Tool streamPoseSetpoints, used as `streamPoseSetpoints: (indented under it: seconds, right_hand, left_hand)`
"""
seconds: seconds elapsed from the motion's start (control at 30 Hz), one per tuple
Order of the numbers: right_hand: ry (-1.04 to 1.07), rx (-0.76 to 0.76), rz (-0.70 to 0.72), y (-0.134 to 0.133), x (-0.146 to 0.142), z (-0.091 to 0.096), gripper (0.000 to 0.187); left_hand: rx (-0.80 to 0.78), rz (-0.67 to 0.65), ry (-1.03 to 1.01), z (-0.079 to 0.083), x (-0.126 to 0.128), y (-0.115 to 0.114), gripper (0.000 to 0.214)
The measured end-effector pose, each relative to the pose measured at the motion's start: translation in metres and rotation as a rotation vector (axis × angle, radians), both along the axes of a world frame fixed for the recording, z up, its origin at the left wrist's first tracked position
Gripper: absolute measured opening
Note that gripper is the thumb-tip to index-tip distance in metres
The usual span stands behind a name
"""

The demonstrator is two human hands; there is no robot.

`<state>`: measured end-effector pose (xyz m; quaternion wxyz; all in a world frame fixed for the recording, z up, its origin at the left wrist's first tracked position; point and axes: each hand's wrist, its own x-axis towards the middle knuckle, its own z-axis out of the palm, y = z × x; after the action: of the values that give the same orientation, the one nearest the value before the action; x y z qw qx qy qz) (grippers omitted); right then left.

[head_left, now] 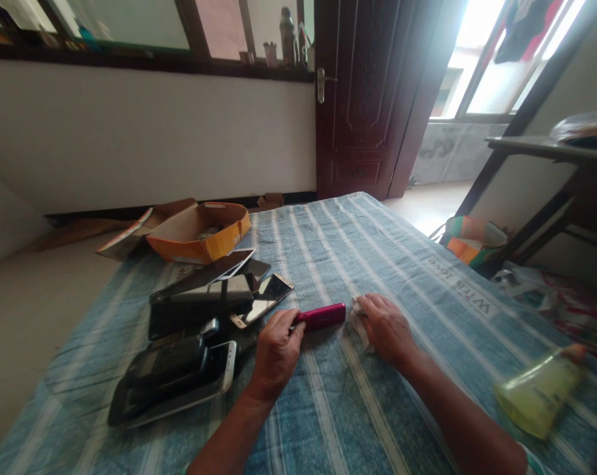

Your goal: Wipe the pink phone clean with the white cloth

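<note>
My left hand is closed around one end of a dark pink phone, held on edge just above the striped blue cloth. To the right of the phone, my right hand grips a crumpled white tissue or wipe, a small gap from the phone's free end. Left of my left hand lies a pile of dark devices. Among them are a gold-framed phone, a black glossy device and a silver-edged tablet with a black gadget on top.
An opened orange cardboard box stands at the far left edge of the cloth. A bottle of yellow liquid lies at the right. Behind are a dark wooden door and, at right, a side table.
</note>
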<state>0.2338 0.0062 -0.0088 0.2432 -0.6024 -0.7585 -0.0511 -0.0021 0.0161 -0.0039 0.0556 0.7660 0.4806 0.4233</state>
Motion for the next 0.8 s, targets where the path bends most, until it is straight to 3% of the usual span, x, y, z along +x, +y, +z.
streamPoseSetpoints:
  seconds: [0.13,0.47,0.53,0.63,0.8]
  right_hand:
    - [-0.08,-0.068,-0.06,-0.005,-0.002,0.0,0.018]
    - [-0.14,-0.054,-0.02,-0.025,-0.018,0.003,0.018]
    - [-0.128,-0.053,-0.006,-0.029,-0.017,0.003,0.025]
    - [-0.079,-0.047,0.019,-0.027,-0.013,0.0,0.014]
    - [0.064,-0.039,0.09,-0.02,-0.004,-0.004,0.03]
  left_hand:
    - [0.014,0.006,0.012,0.0,0.009,0.006,0.013]
    - [0.057,0.047,0.067,0.0,0.027,0.012,0.011]
    - [0.067,0.045,0.068,-0.001,0.026,0.01,0.011]
    - [0.073,0.03,0.063,-0.003,0.025,0.009,0.013]
    - [0.065,0.002,0.041,-0.003,0.024,0.009,0.012]
